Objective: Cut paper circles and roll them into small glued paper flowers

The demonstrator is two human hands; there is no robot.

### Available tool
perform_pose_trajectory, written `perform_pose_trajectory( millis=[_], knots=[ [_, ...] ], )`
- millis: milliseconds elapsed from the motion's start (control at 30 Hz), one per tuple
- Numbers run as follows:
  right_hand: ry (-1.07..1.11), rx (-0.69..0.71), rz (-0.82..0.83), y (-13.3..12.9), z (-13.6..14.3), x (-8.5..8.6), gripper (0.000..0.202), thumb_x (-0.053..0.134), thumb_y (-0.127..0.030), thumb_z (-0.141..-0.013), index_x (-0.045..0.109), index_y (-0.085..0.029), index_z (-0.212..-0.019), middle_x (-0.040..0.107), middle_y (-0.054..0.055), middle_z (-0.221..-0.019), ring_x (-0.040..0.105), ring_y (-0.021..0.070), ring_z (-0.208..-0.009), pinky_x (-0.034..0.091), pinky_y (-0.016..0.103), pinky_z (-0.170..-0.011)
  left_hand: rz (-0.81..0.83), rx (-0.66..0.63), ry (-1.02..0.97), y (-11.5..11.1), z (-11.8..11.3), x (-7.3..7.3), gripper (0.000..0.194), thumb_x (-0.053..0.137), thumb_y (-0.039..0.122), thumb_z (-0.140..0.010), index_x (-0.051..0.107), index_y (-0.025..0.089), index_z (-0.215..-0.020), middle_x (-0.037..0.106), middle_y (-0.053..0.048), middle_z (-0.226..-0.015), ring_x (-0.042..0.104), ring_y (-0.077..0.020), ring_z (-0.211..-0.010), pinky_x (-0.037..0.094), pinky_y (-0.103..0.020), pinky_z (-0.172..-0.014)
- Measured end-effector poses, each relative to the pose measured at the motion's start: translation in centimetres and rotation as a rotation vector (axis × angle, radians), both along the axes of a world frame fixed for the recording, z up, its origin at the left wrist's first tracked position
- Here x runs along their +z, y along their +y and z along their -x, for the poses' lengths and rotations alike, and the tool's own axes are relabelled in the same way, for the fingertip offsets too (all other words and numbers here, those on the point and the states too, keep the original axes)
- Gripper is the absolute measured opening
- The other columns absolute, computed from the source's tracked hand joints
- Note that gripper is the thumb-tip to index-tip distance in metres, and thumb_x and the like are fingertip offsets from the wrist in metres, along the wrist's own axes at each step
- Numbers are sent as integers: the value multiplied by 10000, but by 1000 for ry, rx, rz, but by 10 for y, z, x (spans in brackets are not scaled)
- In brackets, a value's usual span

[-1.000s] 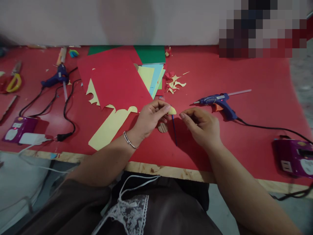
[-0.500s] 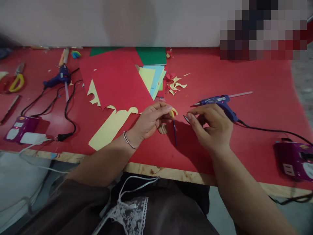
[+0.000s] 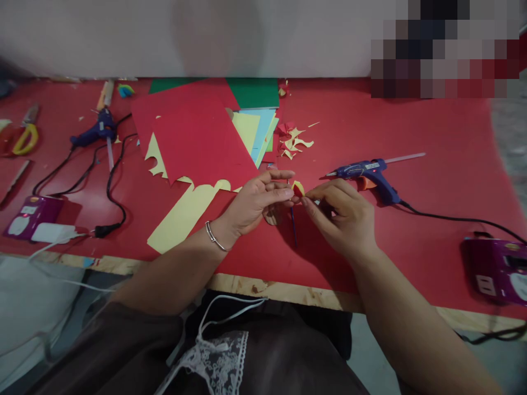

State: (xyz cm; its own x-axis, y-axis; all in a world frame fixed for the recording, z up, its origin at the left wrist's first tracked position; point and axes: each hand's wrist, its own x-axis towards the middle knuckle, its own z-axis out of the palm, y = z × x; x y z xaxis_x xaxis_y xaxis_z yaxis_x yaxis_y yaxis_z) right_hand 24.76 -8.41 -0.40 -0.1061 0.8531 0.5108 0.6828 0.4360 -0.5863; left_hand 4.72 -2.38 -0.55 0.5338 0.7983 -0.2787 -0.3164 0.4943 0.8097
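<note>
Between the fingertips of my left hand (image 3: pixel 259 200) is a small curved paper piece (image 3: pixel 298 189), yellow with red inside. My right hand (image 3: pixel 341 216) pinches at the right edge of the same piece, so both hands meet there. Its lower part is hidden by fingers. A thin blue stick (image 3: pixel 293 227) shows just below my left fingers; I cannot tell whether it is held or lies on the table. Partly under my left hand is a small brown wooden-looking piece (image 3: pixel 272 215). Beyond my right hand lies a blue glue gun (image 3: pixel 366 169) with a clear stick in its back.
Red card sheets (image 3: pixel 201 131), a cut yellow sheet (image 3: pixel 181 216) and paper scraps (image 3: pixel 294 144) lie on the red table (image 3: pixel 432 126). Left are another glue gun (image 3: pixel 99 129), yellow-handled scissors (image 3: pixel 27 137) and a purple box (image 3: pixel 31 216) with cables. Another purple box (image 3: pixel 494 269) sits right.
My right hand has moved left, bringing the small dark pointed piece in its fingers up to the yellow piece. Red now shows inside the yellow. The glue gun's orange trigger has come into view.
</note>
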Motion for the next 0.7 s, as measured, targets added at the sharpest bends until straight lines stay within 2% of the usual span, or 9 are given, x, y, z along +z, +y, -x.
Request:
perform_pose_trajectory(
  millis=[133,267,400,467,533,633,700],
  knots=[
    [7,-15,6,0,0,1,114,685,-262,-994,704,-220,-890,689,35,-818,555,136,-599,429,300,-541,4,21,3,0,-1,0,304,891,202,-787,716,164,-1032,751,-8,-902,758,-107,-757,597,-228,-760],
    [6,-18,22,0,-1,3,139,683,-299,-1003,708,-229,-885,698,38,-813,584,152,-627,450,310,-560,-29,12,19,0,0,0,277,907,233,-774,721,159,-965,759,-13,-909,768,-122,-797,614,-251,-807],
    [37,-112,-10,-1,-3,5,164,666,-316,-1021,705,-245,-878,705,41,-822,627,185,-712,484,338,-629,-112,44,99,4,2,-5,260,886,288,-802,713,164,-952,772,-25,-919,775,-137,-815,626,-274,-806],
    [66,-177,-34,-2,-5,6,181,667,-317,-1023,694,-246,-859,698,36,-812,611,185,-700,484,349,-644,-211,74,208,6,5,-8,220,840,320,-856,702,171,-940,767,-29,-879,776,-149,-801,621,-277,-766],
    [108,-243,-45,-3,-7,7,204,671,-337,-1023,684,-249,-840,677,26,-780,585,182,-663,475,356,-633,-379,75,370,8,9,-9,194,793,348,-908,699,179,-921,760,-34,-838,769,-157,-785,600,-273,-731],
    [185,-336,-34,-5,-13,5,223,655,-400,-1033,673,-259,-861,625,15,-733,562,186,-634,450,361,-606,-663,44,609,9,14,-6,181,751,365,-953,717,198,-894,758,-38,-812,731,-155,-730,539,-268,-688],
    [202,-342,-5,-5,-19,2,229,618,-438,-1051,661,-265,-907,595,12,-737,536,182,-621,428,358,-592,-804,57,688,10,17,-2,191,721,367,-982,725,214,-868,754,-39,-820,689,-153,-709,494,-275,-669]
  ],
)
